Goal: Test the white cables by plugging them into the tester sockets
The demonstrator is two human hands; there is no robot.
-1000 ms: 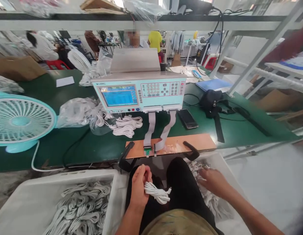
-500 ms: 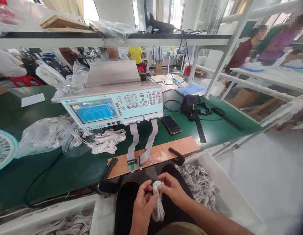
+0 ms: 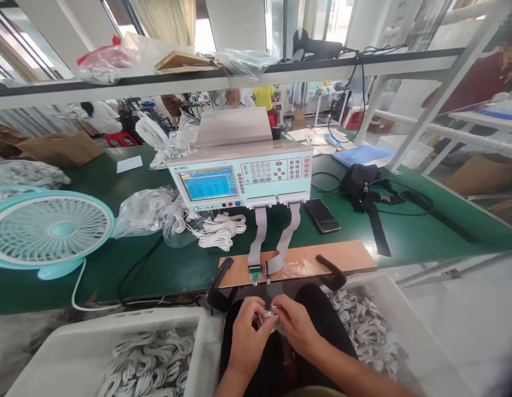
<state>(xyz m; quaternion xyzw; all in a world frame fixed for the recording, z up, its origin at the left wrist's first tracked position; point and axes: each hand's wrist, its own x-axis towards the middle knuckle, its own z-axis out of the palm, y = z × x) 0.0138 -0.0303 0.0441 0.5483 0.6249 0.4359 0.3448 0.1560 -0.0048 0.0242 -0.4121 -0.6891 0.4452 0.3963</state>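
Observation:
Low over my lap, my left hand (image 3: 248, 333) is closed on a white cable (image 3: 269, 315), most of it hidden behind my fingers. My right hand (image 3: 296, 326) pinches what looks like the cable's small end plug, close to the left fingertips. Just beyond my hands, a wooden board (image 3: 346, 256) carries two small connector boards, a green one (image 3: 254, 274) among them. Grey ribbon cables (image 3: 285, 237) run from these up to a test instrument (image 3: 276, 184) with a lit blue screen.
White bins of coiled cables stand to the left (image 3: 44, 358) and right (image 3: 408, 314). Black clamps (image 3: 219, 284) hold the board at the table edge. On the green table lie a phone (image 3: 322, 215), cable bundles (image 3: 222, 230), a fan (image 3: 53, 229) and a black bag (image 3: 361, 187).
The view has swung left, bringing the whole fan and more of the left bin into sight. My hands have closed tighter round the cable, whose coil was hanging visibly below them before.

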